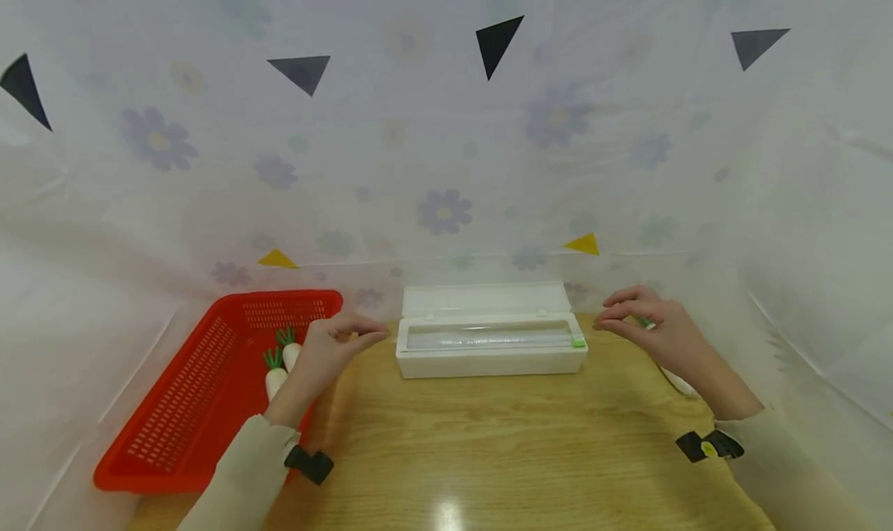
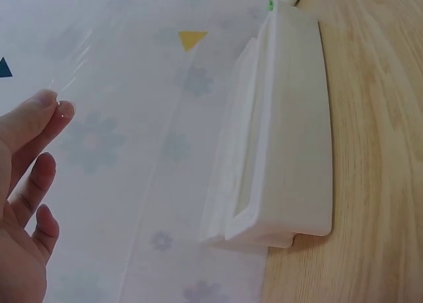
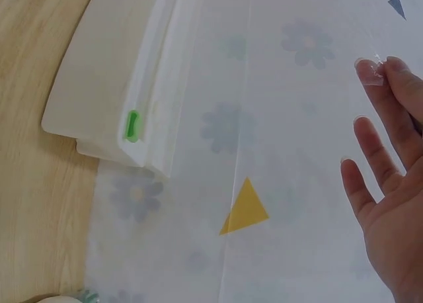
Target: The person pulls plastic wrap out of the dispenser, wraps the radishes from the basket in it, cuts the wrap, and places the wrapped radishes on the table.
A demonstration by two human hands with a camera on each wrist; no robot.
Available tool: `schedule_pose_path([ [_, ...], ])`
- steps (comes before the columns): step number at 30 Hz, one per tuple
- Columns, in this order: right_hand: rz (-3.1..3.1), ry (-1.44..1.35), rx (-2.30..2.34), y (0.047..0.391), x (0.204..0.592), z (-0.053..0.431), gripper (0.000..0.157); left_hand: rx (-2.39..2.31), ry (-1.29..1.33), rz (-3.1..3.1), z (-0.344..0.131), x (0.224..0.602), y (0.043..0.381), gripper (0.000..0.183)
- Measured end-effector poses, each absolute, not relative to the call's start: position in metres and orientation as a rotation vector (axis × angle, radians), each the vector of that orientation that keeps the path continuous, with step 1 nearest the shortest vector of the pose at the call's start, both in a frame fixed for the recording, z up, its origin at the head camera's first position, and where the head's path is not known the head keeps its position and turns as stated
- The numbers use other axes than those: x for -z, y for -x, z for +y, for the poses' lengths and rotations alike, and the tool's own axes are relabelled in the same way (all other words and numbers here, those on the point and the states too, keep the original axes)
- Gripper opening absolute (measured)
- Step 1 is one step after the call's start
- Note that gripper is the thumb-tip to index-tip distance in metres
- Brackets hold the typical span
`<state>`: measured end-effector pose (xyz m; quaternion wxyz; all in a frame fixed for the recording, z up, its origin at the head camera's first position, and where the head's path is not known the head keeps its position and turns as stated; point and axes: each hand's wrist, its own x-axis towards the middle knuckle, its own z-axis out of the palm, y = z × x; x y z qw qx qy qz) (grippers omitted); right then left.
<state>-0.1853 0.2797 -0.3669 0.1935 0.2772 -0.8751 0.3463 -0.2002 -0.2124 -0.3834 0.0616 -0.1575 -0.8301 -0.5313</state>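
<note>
we see the fingers of the left hand (image 1: 329,353) and the right hand (image 1: 663,331) pinching clear film (image 2: 80,58), its edges hard to trace. the white box (image 1: 491,363) sits on the worktop (image 1: 488,442), between the hands in the head view, its long axis running left to right, neither hand plainly nearer.

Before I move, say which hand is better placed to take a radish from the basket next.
Probably the left hand: it's near the basket and radishes; the right hand is beyond the box. Both pinch film, so either would need freeing first.
</note>
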Motion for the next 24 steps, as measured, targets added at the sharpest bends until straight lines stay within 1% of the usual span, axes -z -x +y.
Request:
schedule_pose_path([
  [5, -2.416, -0.864, -0.898, 0.175, 0.373, 0.282, 0.035, 1.585, 0.538, -2.512, -0.213, 0.389, 0.188, 0.013],
  [12, -2.318, -1.030, -0.856, 0.159, 0.391, 0.285, 0.050, 1.472, 0.768, -2.441, -0.216, 0.405, 0.172, 0.011],
  [21, -2.314, -1.165, -0.893, 0.140, 0.419, 0.286, 0.056, 1.423, 0.919, -2.423, -0.219, 0.429, 0.154, 0.013],
  [24, -2.296, -1.227, -0.884, 0.137, 0.432, 0.285, 0.055, 1.426, 0.971, -2.422, -0.219, 0.438, 0.148, 0.013],
])
